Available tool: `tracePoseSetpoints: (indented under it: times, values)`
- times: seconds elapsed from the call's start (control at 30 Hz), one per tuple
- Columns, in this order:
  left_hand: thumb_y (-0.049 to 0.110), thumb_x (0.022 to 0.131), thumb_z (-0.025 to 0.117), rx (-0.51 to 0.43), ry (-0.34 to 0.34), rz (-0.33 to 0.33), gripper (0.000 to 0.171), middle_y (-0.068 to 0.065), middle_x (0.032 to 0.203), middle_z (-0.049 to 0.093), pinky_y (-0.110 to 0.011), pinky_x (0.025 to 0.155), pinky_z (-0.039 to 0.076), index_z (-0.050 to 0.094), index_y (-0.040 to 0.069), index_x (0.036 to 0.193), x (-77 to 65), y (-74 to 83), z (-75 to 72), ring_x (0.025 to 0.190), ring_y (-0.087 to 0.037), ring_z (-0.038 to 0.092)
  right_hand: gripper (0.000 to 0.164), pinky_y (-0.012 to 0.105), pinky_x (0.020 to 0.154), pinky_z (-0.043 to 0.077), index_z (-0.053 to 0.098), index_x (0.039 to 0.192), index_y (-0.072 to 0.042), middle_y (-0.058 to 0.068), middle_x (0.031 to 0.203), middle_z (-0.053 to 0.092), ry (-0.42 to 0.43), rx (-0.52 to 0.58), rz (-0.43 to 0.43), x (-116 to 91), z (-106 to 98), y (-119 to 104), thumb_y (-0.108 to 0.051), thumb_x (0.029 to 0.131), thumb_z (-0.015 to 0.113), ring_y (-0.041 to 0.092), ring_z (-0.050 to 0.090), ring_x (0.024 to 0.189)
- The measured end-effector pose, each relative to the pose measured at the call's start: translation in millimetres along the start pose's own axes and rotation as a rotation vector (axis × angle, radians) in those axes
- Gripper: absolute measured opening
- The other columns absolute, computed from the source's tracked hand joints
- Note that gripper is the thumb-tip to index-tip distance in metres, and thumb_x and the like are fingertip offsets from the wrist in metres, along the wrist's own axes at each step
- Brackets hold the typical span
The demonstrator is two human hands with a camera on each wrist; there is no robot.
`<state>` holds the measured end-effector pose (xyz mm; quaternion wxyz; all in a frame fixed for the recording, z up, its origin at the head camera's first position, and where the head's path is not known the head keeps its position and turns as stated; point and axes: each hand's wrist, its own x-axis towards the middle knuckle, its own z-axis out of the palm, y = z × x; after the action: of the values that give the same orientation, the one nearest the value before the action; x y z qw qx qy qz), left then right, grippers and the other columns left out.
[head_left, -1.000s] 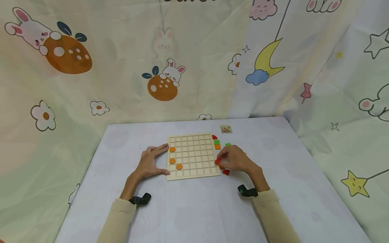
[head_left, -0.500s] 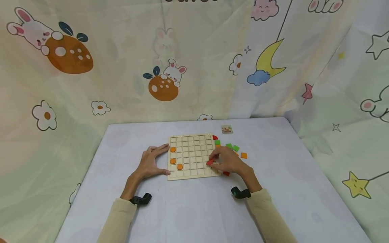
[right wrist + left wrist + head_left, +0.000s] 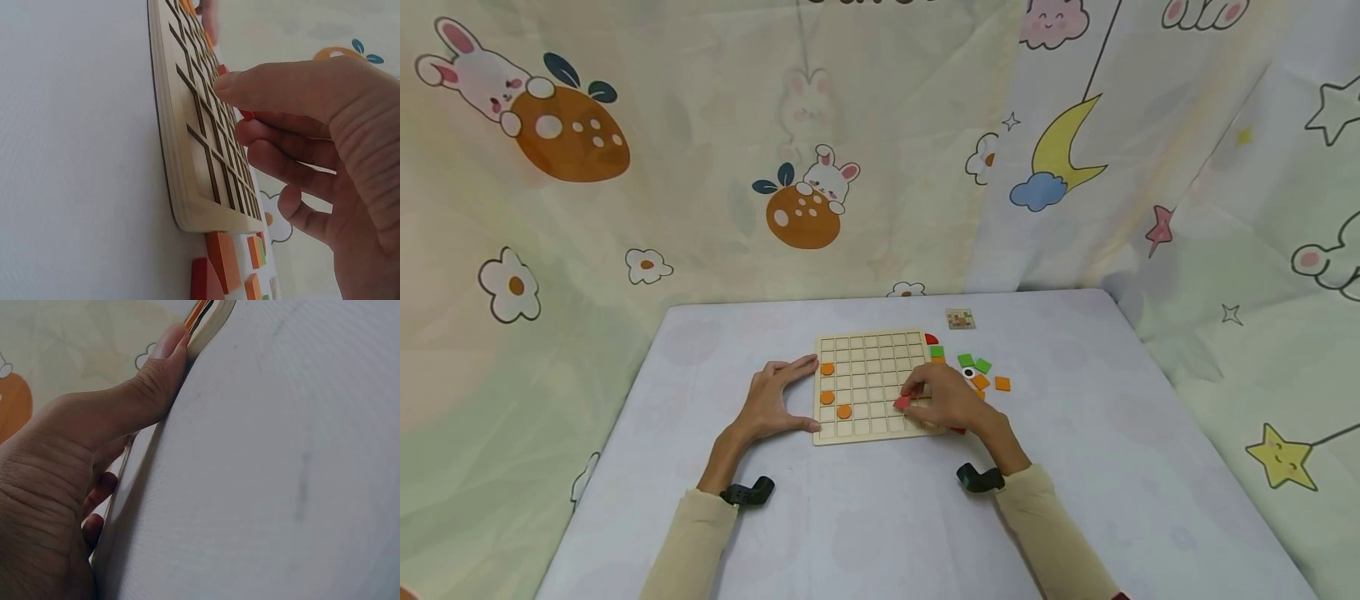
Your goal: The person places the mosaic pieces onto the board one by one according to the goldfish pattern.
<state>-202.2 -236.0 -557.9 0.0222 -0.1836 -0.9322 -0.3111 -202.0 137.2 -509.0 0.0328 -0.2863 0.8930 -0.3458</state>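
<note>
While the head view shows the left hand [image 3: 772,400] spread wide, thumb and fingertips at the left edge of a gridded board [image 3: 872,367], the right hand [image 3: 947,395] pinches a red piece [image 3: 901,403] over the board's near right part. Left wrist view: thumb against the board's edge. Right wrist view: red piece between thumb and fingers; orange block [image 3: 222,261] beside the board's right edge.

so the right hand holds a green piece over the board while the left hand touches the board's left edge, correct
Not quite: the piece in the right hand is red, not green, as the head view shows. The left hand does touch the left edge of the board.
</note>
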Motion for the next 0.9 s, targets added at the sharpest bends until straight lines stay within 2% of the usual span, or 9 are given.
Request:
tracePoseSetpoints:
  times: [0.23, 0.43, 0.73, 0.9]
  values:
    - [0.059, 0.060, 0.103, 0.002, 0.000, 0.001, 0.119, 0.005, 0.174, 0.047, -0.063, 0.116, 0.030, 0.054, 0.025, 0.163, 0.0, 0.4, 0.2, 0.139, -0.034, 0.046, 0.017, 0.029, 0.087, 0.056, 0.082, 0.100, -0.018, -0.010, 0.095, 0.076, -0.016, -0.025, 0.016, 5, 7, -2, -0.023, 0.088, 0.092, 0.009, 0.066, 0.090]
    - [0.058, 0.060, 0.103, -0.003, 0.004, 0.003, 0.119, 0.005, 0.174, 0.047, -0.062, 0.116, 0.030, 0.054, 0.025, 0.163, 0.0, 0.3, 0.1, 0.138, -0.033, 0.047, 0.015, 0.030, 0.088, 0.057, 0.082, 0.102, -0.016, -0.008, 0.096, 0.077, -0.038, -0.044, -0.014, 9, 10, -7, -0.021, 0.090, 0.089, 0.013, 0.068, 0.090]
    - [0.059, 0.060, 0.103, -0.002, 0.009, 0.015, 0.119, 0.004, 0.173, 0.048, -0.063, 0.116, 0.030, 0.054, 0.025, 0.163, -0.6, 0.1, -0.7, 0.138, -0.034, 0.048, 0.017, 0.031, 0.087, 0.055, 0.081, 0.105, -0.017, -0.010, 0.097, 0.075, -0.048, -0.048, 0.012, 11, 13, -15, -0.022, 0.090, 0.089, 0.013, 0.063, 0.090]
    - [0.059, 0.060, 0.103, -0.005, 0.007, 0.010, 0.119, 0.004, 0.173, 0.048, -0.062, 0.116, 0.030, 0.054, 0.025, 0.163, -0.2, -0.2, -0.6, 0.139, -0.033, 0.047, 0.017, 0.031, 0.086, 0.056, 0.082, 0.104, -0.017, -0.010, 0.095, 0.074, -0.040, -0.023, 0.017, 13, 14, -18, -0.021, 0.090, 0.090, 0.014, 0.065, 0.090]
